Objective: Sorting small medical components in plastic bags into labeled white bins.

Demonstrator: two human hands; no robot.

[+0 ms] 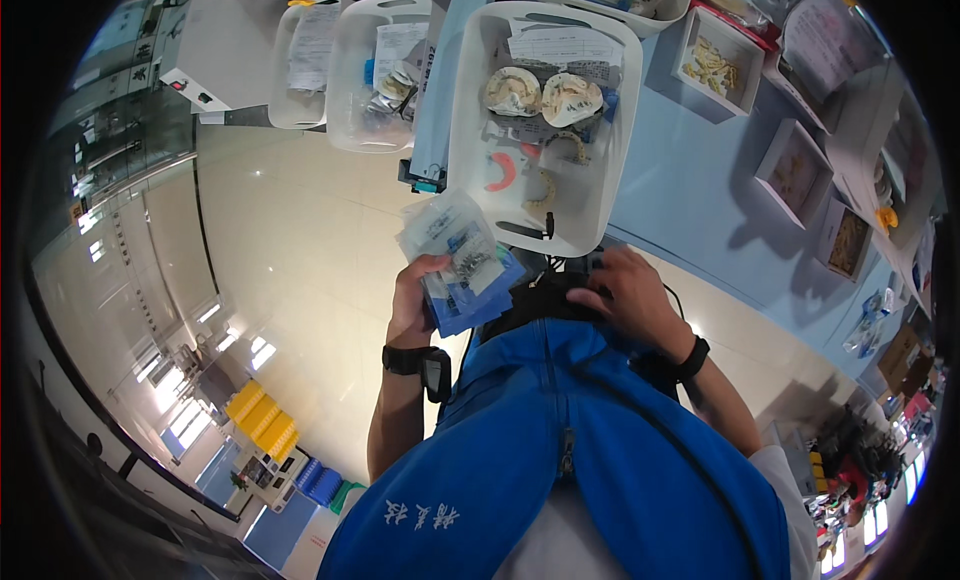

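Observation:
My left hand (410,298) is closed on a stack of plastic packets (468,265), some clear with small contents I cannot make out, some blue. The stack is held beside the near left corner of a white plastic tray (465,130). In the tray lie two plaster dental models (514,92), a pink horseshoe-shaped piece (501,171), arches of yellowish teeth (541,190) and a printed sheet (565,48). Over my lap, just below the tray's near right corner, my right hand (635,298) has loosely bent fingers and the thumb apart. Nothing shows in it.
The tray's near end juts past the edge of a blue table (690,195). Two more white bins (345,130) stand to the left. Small white boxes (742,100) with yellowish pieces sit on the right. A dark cable (650,410) runs across my blue jacket.

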